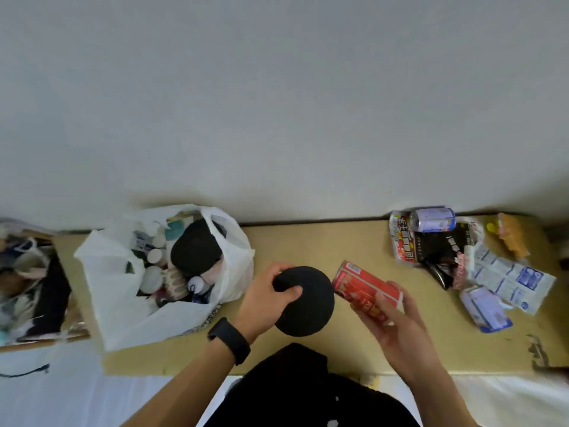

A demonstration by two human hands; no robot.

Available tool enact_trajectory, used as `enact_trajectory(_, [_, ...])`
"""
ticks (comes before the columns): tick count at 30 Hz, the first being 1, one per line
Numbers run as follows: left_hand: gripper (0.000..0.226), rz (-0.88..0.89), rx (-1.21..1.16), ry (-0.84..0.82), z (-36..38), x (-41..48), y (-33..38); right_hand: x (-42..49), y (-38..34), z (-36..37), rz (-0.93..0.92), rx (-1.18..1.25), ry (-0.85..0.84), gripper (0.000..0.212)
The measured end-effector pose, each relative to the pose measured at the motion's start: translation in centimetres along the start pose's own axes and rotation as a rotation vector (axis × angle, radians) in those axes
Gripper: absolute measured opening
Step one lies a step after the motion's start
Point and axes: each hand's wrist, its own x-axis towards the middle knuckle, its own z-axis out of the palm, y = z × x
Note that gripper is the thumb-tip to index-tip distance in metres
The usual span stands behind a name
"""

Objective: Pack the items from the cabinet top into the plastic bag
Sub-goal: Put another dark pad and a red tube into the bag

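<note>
Two items in hand: left hand (268, 298) pinching black foam disc (304, 302) at its 10 o'clock rim; right hand (397, 325) clasping red carton (368, 288). Probably light, soft versus stiff. White plastic bag (117, 272) gaping at 9 o'clock.

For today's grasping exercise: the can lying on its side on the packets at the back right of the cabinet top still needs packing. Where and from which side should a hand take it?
Grip the can around the middle of its curved body, coming down from above. It lies on its side atop the packets, close to the wall, so its ends are harder to reach than its exposed upper side.
</note>
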Motion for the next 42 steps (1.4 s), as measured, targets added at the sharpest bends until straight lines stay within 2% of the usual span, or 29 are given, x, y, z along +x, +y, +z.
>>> enact_trajectory(3, [0.029, 0.047, -0.011, 0.132, -5.1, -2.6, -1.3, -2.0, 2.8, 3.0, 0.101, 0.02, -0.053, 0.039])
enact_trajectory(6, [0.028, 0.073, -0.05, 0.276, -10.8, -5.2, -2.9, -2.8, 4.2, 5.7, 0.112, -0.045, -0.13, 0.047])
enact_trajectory(9, [0.027, 0.026, -0.049, 0.458, -16.2, -6.0, -5.3, -3.5, 4.8, 8.3, 0.075, -0.139, -0.228, 0.084])
enact_trajectory(11, [0.029, -0.03, -0.06, 0.547, -18.6, -5.4, -6.7, -4.2, 5.1, 9.9, 0.038, -0.19, -0.292, 0.096])
enact_trajectory(13, [0.034, -0.061, -0.039, 0.588, -20.0, -4.1, -7.4, -5.2, 5.4, 11.5, 0.004, -0.251, -0.335, 0.092])
enact_trajectory(16, [0.041, -0.017, 0.057, 0.554, -20.1, -1.6, -7.5, -6.9, 6.7, 13.5, -0.033, -0.335, -0.356, 0.076])
enact_trajectory(18, [0.044, 0.062, 0.264, 0.44, -19.5, 0.3, -8.0, -8.0, 7.9, 14.6, -0.05, -0.393, -0.369, 0.082])
enact_trajectory(19, [0.046, 0.074, 0.468, 0.373, -19.3, 1.0, -8.4, -8.6, 8.5, 15.2, -0.059, -0.417, -0.372, 0.088])
enact_trajectory(21, [0.048, 0.119, 0.908, 0.385, -20.0, 1.7, -9.9, -9.4, 9.8, 16.3, -0.087, -0.471, -0.382, 0.09])
enact_trajectory(22, [0.049, 0.166, 1.075, 0.415, -20.7, 1.8, -10.8, -9.8, 10.4, 17.0, -0.104, -0.511, -0.391, 0.086])
enact_trajectory(24, [0.059, 0.198, 1.261, 0.487, -22.7, 1.4, -12.3, -10.4, 11.5, 18.3, -0.15, -0.624, -0.396, 0.071])
enact_trajectory(26, [0.073, 0.105, 1.353, 0.515, -25.0, 0.8, -13.3, -10.7, 12.6, 19.6, -0.24, -0.789, -0.376, 0.056])
enact_trajectory(29, [0.08, -0.066, 1.281, 0.483, -28.2, -0.7, -13.9, -10.2, 14.2, 22.0, -0.385, -1.027, -0.371, 0.053])
enact_trajectory(31, [0.079, -0.089, 1.188, 0.484, -29.6, -2.4, -14.4, -9.2, 15.3, 23.7, -0.463, -1.164, -0.392, 0.057])
enact_trajectory(35, [0.079, -0.079, 0.918, 0.432, -30.9, -5.3, -15.6, -6.7, 18.0, 27.2, -0.6, -1.42, -0.424, 0.061])
enact_trajectory(42, [0.074, 0.104, 0.586, 0.394, -31.1, -7.7, -16.7, -4.1, 22.4, 31.6, -0.623, -1.65, -0.516, 0.065])
